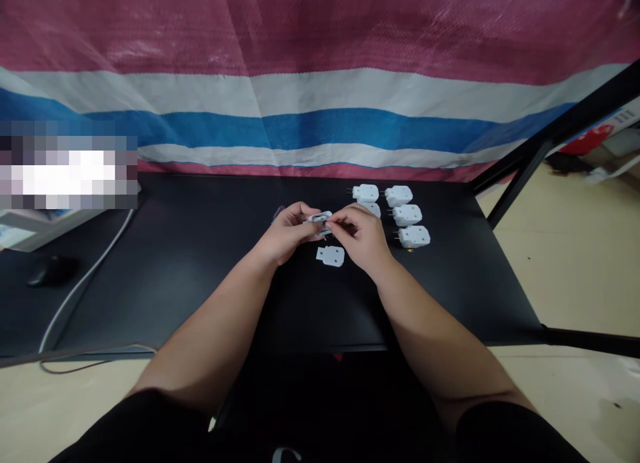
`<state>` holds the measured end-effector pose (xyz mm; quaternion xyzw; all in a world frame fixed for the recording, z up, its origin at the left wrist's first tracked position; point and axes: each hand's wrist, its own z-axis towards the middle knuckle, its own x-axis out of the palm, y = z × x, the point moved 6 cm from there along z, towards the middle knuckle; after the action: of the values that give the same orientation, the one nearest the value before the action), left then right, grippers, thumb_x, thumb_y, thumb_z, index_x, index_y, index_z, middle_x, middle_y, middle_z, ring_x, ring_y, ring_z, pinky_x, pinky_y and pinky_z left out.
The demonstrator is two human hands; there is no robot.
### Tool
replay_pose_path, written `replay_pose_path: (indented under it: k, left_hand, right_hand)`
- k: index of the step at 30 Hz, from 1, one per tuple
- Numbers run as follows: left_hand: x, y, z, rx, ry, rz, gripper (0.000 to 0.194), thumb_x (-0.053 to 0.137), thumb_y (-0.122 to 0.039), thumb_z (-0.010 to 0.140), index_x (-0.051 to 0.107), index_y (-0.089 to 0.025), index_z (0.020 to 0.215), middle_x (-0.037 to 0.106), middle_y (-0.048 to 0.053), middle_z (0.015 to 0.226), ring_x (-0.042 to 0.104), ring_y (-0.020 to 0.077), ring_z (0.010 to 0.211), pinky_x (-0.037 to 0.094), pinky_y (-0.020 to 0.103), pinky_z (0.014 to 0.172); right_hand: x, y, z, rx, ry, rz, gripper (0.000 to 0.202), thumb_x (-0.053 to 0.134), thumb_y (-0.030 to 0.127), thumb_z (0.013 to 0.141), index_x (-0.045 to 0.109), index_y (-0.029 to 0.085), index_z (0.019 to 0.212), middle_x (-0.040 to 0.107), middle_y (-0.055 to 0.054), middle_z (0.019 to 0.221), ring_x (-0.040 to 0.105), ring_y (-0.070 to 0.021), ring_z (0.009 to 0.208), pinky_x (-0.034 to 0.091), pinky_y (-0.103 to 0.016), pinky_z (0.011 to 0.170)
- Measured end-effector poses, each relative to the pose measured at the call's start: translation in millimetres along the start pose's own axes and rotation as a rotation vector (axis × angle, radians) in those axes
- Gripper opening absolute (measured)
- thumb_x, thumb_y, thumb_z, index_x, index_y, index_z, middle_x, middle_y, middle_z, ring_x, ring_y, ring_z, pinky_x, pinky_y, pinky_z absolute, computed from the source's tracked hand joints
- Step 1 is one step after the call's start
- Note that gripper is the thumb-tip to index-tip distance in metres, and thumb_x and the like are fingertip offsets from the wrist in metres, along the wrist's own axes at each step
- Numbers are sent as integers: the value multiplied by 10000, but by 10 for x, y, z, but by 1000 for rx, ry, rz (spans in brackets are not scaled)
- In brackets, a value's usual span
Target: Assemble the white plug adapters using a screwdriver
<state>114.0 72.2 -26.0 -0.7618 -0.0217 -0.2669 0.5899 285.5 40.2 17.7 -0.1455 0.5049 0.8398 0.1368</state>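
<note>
My left hand (286,236) and my right hand (361,240) meet over the middle of a black table (200,276), both pinching one small white plug part (320,218) between their fingertips. A flat white plug cover (331,255) lies on the table just below the hands. To the right of my right hand, several assembled white plugs (407,215) with metal pins sit in two short columns; one of them (373,208) is partly hidden behind my fingers.
A striped red, white and blue tarp (320,83) hangs behind the table. A black mouse (50,271) and a white cable (85,276) lie at the left, beside a white box (30,226). A black frame bar (550,140) slants at the right.
</note>
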Motion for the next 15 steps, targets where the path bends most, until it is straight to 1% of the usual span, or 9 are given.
replay_pose_path:
  k: [4, 7, 10, 13, 15]
  left_hand:
    - [10, -7, -3, 0, -6, 5, 442, 1037, -257, 679, 686, -175, 935, 810, 12, 972, 778, 133, 843, 672, 242, 748]
    - [16, -12, -5, 4, -9, 24, 436, 1034, -262, 686, 686, -174, 935, 809, 15, 975, 781, 137, 848, 678, 252, 759]
    - [19, -14, -3, 7, -5, 20, 425, 1025, -255, 698, 685, -173, 941, 807, 22, 991, 784, 143, 860, 676, 260, 768]
    - [22, -5, 7, -2, 6, 12, 423, 1020, -235, 697, 679, -170, 940, 804, 26, 987, 784, 146, 865, 675, 269, 778]
    - [22, 8, 13, -11, 11, 14, 431, 1023, -224, 687, 679, -168, 940, 802, 26, 976, 785, 148, 866, 677, 275, 785]
  right_hand:
    - [5, -13, 7, 18, 5, -25, 44, 733, 228, 969, 735, 238, 926, 709, -32, 961, 694, -177, 770, 593, -338, 661]
    - [26, -36, 8, 79, 52, -22, 56, 721, 251, 981, 714, 243, 925, 702, -40, 988, 704, -187, 810, 604, -353, 703]
    - [31, -51, 3, 131, 68, -23, 68, 714, 277, 992, 701, 247, 932, 696, -49, 1010, 711, -197, 836, 613, -368, 739]
    - [27, -28, 3, 120, 58, -82, 76, 691, 274, 1007, 695, 249, 935, 707, -56, 1025, 706, -207, 867, 618, -381, 777]
    - [37, -13, 5, 106, 68, -102, 81, 683, 257, 1007, 692, 248, 927, 709, -54, 1020, 702, -204, 862, 614, -375, 775]
